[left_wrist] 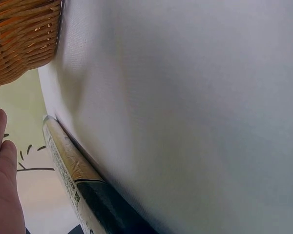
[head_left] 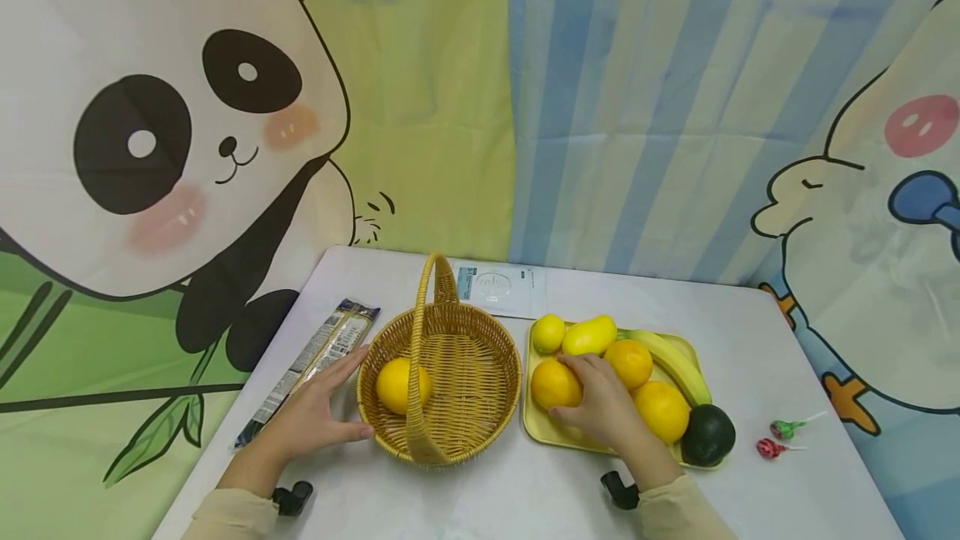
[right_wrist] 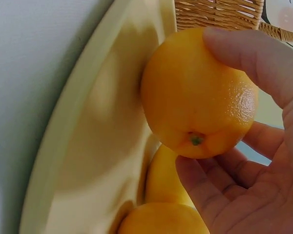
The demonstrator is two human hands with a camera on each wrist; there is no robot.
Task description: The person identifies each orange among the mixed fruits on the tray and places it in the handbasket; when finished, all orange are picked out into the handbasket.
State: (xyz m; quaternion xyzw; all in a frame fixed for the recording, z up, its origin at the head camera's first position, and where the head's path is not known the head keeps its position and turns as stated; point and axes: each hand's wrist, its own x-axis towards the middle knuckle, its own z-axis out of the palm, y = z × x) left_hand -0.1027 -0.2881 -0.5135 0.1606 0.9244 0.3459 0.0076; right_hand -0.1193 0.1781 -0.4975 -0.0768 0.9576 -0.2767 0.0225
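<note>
Thumb and fingers of my right hand (head_left: 606,408) grip an orange (right_wrist: 195,97) over the near left part of a yellow tray (head_left: 551,433). The right wrist view shows its green stem end and the thumb across the opposite side. My left hand (head_left: 318,417) is at the left side of a wicker basket (head_left: 468,386), thumb and straight fingers spread along its rim. Inside the basket, partly behind the tall handle (head_left: 417,340), lies another orange (head_left: 392,386). The left wrist view catches only a few fingers (left_wrist: 7,161) beside the weave.
The tray also bears a lemon (head_left: 548,333), a yellow mango (head_left: 590,335), two more oranges (head_left: 662,412), a banana (head_left: 681,367) and a dark green avocado (head_left: 708,435). Two lollipops (head_left: 771,447) lie right; a long packet (head_left: 315,365) lies left. Behind the basket is a flat clear package (head_left: 502,286).
</note>
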